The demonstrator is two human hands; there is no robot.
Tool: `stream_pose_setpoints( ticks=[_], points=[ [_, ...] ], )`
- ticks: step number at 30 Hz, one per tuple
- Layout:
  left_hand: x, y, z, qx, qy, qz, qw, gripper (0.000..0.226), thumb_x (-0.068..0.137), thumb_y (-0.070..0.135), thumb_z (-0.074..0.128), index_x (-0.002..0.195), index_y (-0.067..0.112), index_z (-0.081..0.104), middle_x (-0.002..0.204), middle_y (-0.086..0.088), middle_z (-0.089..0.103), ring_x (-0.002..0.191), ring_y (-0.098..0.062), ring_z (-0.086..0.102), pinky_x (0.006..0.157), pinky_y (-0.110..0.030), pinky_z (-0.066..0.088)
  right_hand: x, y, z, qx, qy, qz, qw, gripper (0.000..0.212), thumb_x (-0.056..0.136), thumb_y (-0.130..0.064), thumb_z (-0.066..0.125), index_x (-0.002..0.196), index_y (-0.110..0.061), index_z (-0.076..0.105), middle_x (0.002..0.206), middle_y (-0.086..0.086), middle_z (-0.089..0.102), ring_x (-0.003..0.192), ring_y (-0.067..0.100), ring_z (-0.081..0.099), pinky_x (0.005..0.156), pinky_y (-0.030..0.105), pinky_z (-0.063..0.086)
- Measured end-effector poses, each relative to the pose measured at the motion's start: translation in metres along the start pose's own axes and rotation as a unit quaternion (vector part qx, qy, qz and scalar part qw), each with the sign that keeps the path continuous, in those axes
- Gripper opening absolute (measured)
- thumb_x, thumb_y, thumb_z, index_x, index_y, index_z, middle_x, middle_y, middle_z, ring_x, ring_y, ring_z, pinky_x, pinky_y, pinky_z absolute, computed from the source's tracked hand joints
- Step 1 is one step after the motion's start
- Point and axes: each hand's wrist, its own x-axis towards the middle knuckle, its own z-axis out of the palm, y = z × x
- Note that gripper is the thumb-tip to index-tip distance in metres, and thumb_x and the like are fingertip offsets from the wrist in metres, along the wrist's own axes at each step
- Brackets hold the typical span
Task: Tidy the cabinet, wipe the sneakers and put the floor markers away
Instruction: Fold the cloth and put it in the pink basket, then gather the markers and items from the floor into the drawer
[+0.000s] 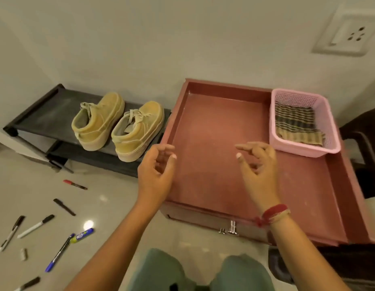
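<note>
Both hands hover above the red drawer (pixel 214 131), left hand (pixel 156 175) and right hand (pixel 259 171) with fingers loosely spread, grasping nothing. Pink basket (pixel 329 122) with striped cloth (pixel 295 124) sits in drawer's far right corner. Sneakers (pixel 117 124) on black rack (pixel 46 114); markers (pixel 35 226) scattered on floor (pixel 111 202).

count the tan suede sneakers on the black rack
2: the left tan suede sneaker and the right tan suede sneaker sit side by side on the black rack's top shelf.
</note>
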Motion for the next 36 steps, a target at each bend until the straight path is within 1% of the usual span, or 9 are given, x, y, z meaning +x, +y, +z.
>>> stream_pose_setpoints(
  ticks=[8, 13, 18, 21, 23, 26, 31, 34, 36],
  points=[
    [0.012, 0.020, -0.050, 0.070, 0.023, -0.184, 0.980, 0.015, 0.088, 0.010, 0.060, 0.095, 0.024, 0.063, 0.083, 0.013, 0.063, 0.077, -0.005, 0.060, 0.062, -0.019, 0.045, 0.040, -0.045, 0.011, -0.020, -0.115, 0.097, 0.988, 0.024, 0.087, -0.005, 0.060, 0.091, -0.028, 0.066, 0.100, -0.015, 0.044, 0.079, -0.003, 0.051, 0.068, 0.010, 0.044],
    [-0.002, 0.093, -0.103, 0.091, 0.022, -0.358, 0.929, 0.020, 0.087, 0.006, 0.060, 0.091, 0.025, 0.063, 0.088, 0.007, 0.065, 0.081, -0.006, 0.060, 0.067, -0.019, 0.043, 0.058, -0.122, -0.024, -0.057, -0.145, 0.154, 0.976, 0.026, 0.083, 0.005, 0.058, 0.090, -0.019, 0.066, 0.101, 0.000, 0.041, 0.078, 0.012, 0.055, 0.082, 0.036, 0.051],
    [-0.007, 0.186, -0.153, 0.072, 0.035, -0.506, 0.859, 0.011, 0.088, 0.012, 0.060, 0.096, 0.019, 0.062, 0.089, -0.003, 0.064, 0.084, -0.021, 0.061, 0.065, -0.023, 0.045, 0.066, -0.206, -0.069, -0.085, -0.218, 0.180, 0.955, 0.025, 0.078, 0.011, 0.054, 0.084, -0.012, 0.061, 0.101, 0.010, 0.047, 0.071, 0.004, 0.054, 0.068, 0.009, 0.041],
    [-0.012, 0.216, -0.181, 0.050, 0.046, -0.532, 0.844, 0.010, 0.088, 0.015, 0.060, 0.097, 0.020, 0.061, 0.093, -0.006, 0.065, 0.085, -0.021, 0.063, 0.068, -0.029, 0.048, 0.066, -0.233, -0.073, -0.095, -0.274, 0.175, 0.941, 0.024, 0.079, 0.007, 0.055, 0.088, -0.014, 0.058, 0.091, 0.009, 0.055, 0.070, 0.013, 0.054, 0.062, 0.014, 0.038],
    [-0.022, 0.227, -0.196, 0.037, 0.067, -0.539, 0.839, 0.009, 0.089, 0.014, 0.059, 0.098, 0.017, 0.061, 0.092, -0.006, 0.065, 0.080, -0.019, 0.062, 0.066, -0.028, 0.046, 0.065, -0.242, -0.065, -0.110, -0.346, 0.173, 0.916, 0.026, 0.080, 0.003, 0.055, 0.093, -0.019, 0.056, 0.083, 0.007, 0.059, 0.072, 0.019, 0.056, 0.064, 0.024, 0.039],
    [-0.051, 0.231, -0.216, 0.020, 0.121, -0.560, 0.819, 0.006, 0.090, 0.011, 0.058, 0.092, 0.016, 0.059, 0.085, -0.006, 0.062, 0.074, -0.018, 0.059, 0.063, -0.027, 0.044, 0.058, -0.247, -0.046, -0.152, -0.431, 0.162, 0.875, 0.028, 0.080, 0.002, 0.053, 0.097, -0.020, 0.058, 0.082, 0.005, 0.058, 0.075, 0.023, 0.056, 0.069, 0.025, 0.040],
    [-0.112, 0.214, -0.255, -0.017, 0.224, -0.647, 0.728, 0.007, 0.088, 0.016, 0.061, 0.082, 0.015, 0.058, 0.081, -0.007, 0.061, 0.075, -0.022, 0.059, 0.064, -0.030, 0.045, 0.057, -0.274, 0.020, -0.210, -0.519, 0.088, 0.824, 0.026, 0.079, 0.004, 0.056, 0.099, -0.011, 0.065, 0.093, 0.002, 0.048, 0.089, 0.023, 0.053, 0.090, 0.031, 0.043],
    [-0.131, 0.200, -0.281, -0.052, 0.256, -0.671, 0.694, 0.020, 0.090, 0.011, 0.058, 0.071, 0.012, 0.050, 0.070, -0.008, 0.052, 0.069, -0.023, 0.052, 0.054, -0.027, 0.039, 0.056, -0.295, 0.082, -0.222, -0.566, 0.090, 0.789, 0.019, 0.081, -0.001, 0.059, 0.097, -0.010, 0.064, 0.103, 0.008, 0.054, 0.092, 0.023, 0.056, 0.088, 0.029, 0.043],
    [-0.139, 0.189, -0.300, -0.092, 0.270, -0.689, 0.667, 0.018, 0.092, 0.010, 0.056, 0.075, 0.013, 0.049, 0.068, -0.007, 0.045, 0.059, -0.018, 0.044, 0.049, -0.023, 0.032, 0.053, -0.307, 0.125, -0.235, -0.593, 0.104, 0.763, 0.014, 0.082, -0.004, 0.061, 0.095, -0.008, 0.064, 0.095, 0.006, 0.061, 0.090, 0.023, 0.059, 0.085, 0.028, 0.045]
  ],
)
